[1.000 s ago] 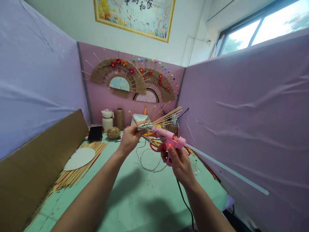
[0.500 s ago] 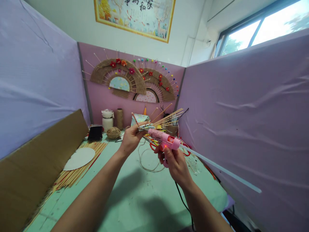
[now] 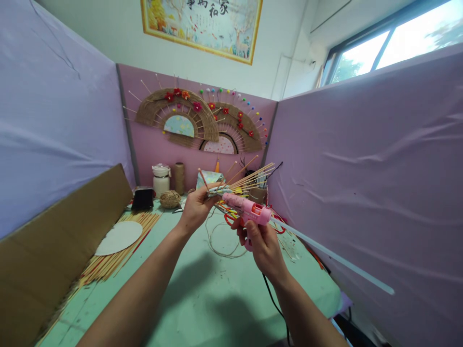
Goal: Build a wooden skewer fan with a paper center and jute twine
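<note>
Fingers of my left hand (image 3: 197, 207) are closed on a fan-like bundle of thin wooden sticks (image 3: 253, 178), gathered at a pale patterned piece (image 3: 219, 191). The sticks spread up and to the right. Wrapped round the handle of a pink glue gun (image 3: 249, 208) is my right hand (image 3: 262, 238). The gun's nozzle points left, at the base of the bundle beside my left fingers; whether it touches is too small to tell. A long translucent glue stick (image 3: 336, 258) juts from its rear, and a black cord hangs below.
On the green table (image 3: 202, 299) lie loose sticks under a white oval (image 3: 119, 237), a twine ball (image 3: 170, 198), a black phone-like object (image 3: 142, 199) and a twine loop. A white jar (image 3: 161, 180) stands behind. Cardboard (image 3: 65, 246) rises at left; decorated fans hang on the back panel.
The rear end of the glue stick has shifted slightly down and right. Both hands keep nearly the same place and hold.
</note>
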The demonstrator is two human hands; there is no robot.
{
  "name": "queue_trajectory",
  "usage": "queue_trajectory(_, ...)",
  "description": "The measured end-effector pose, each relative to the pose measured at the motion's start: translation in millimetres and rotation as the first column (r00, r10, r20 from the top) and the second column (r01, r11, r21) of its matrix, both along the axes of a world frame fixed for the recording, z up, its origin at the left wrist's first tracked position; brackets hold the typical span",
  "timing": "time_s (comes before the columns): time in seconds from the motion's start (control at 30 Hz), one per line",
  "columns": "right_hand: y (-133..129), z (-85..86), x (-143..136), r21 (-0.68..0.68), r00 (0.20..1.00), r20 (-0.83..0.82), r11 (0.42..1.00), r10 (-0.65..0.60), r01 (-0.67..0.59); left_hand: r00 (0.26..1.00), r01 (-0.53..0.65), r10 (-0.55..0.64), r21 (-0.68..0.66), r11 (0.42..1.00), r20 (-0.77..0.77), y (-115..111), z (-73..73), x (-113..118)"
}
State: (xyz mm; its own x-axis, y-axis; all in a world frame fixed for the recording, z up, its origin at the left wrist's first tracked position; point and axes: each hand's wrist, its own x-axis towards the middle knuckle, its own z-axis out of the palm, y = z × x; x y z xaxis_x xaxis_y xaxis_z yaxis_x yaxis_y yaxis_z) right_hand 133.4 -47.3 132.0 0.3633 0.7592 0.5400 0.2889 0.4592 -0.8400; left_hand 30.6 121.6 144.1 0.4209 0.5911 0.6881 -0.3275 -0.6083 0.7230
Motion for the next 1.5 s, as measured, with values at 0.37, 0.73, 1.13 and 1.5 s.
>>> queue_trajectory(0.37, 1.0, -0.1, 0.7, -0.002, 0.998, 0.045, 0.999, -0.052, 0.052, 1.000, -0.002, 0.002, -0.010, 1.000, 0.009, -1.6, 0.9, 0.3)
queue_trajectory(0.73, 3.5, -9.0, 4.2, -0.024, 0.996, 0.050, 0.997, -0.078, 0.079, 0.999, 0.030, -0.030, -0.032, 0.999, 0.012, -1.7, 0.3, 1.4)
queue_trajectory(1.13, 3.7, -8.7, 6.7, -0.035, 0.993, 0.050, 0.993, -0.110, 0.111, 1.000, 0.022, -0.022, -0.028, 0.999, -0.009, 0.0, -1.3, 1.6)
queue_trajectory(1.5, 4.8, -11.0, 10.9, -0.006, 0.993, 0.004, 0.993, -0.120, 0.120, 1.000, 0.012, -0.012, -0.052, 0.999, -0.009, 0.1, -1.8, 2.8)
